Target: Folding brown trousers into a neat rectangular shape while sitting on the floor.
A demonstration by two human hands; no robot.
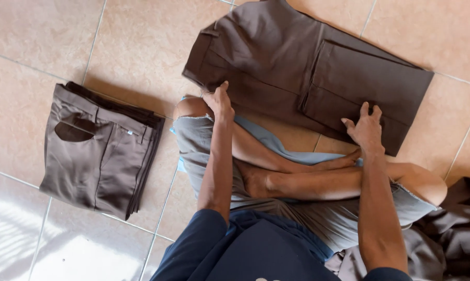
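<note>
While the person sits cross-legged on the tiled floor [141, 41], the dark brown trousers [297, 67] lie folded flat just ahead of the knees, one leg panel doubled over on top. Left hand [219, 101] rests fingers-together on the near waistband-side edge, right hand [366, 127] lies flat with fingers spread on the folded leg end; neither grips. A stack of folded brown trousers [99, 151] sits well apart at left, crumpled brown cloth [453, 234] by the right knee.
</note>
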